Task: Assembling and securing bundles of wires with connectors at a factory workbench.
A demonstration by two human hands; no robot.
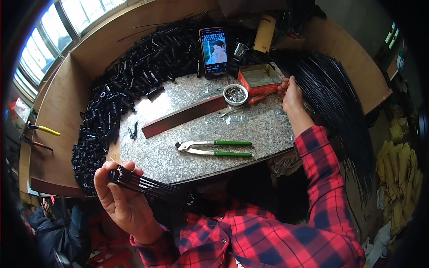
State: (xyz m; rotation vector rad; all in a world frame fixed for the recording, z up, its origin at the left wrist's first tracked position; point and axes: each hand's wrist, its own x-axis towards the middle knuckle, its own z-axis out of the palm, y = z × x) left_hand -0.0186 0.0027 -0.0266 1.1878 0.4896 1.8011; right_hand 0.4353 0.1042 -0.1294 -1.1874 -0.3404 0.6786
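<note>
My left hand (pixel 129 207), at the near left edge of the table, is closed on a bundle of thin black umbrella ribs (pixel 154 186) set into a round toothed hub. The free ends of the ribs point right, toward my shirt. At the right side, my right hand (pixel 292 96) has thumb and fingers pinched beside a red tin (pixel 262 90) of thin pale wires; what they pinch, if anything, is too small to make out. A white bowl (pixel 236 102) of small metal bits stands next to the tin. End-cutting pincers (pixel 196 144) with green handles lie in front.
A dark red bar (pixel 183 118) crosses the speckled tabletop (pixel 170 152). Black plastic tube parts (pixel 138 62) are heaped along the back and left. A phone (pixel 214 53) stands upright behind. Long black ribs (pixel 333 85) lie at right. Another person (pixel 60 234) sits at lower left.
</note>
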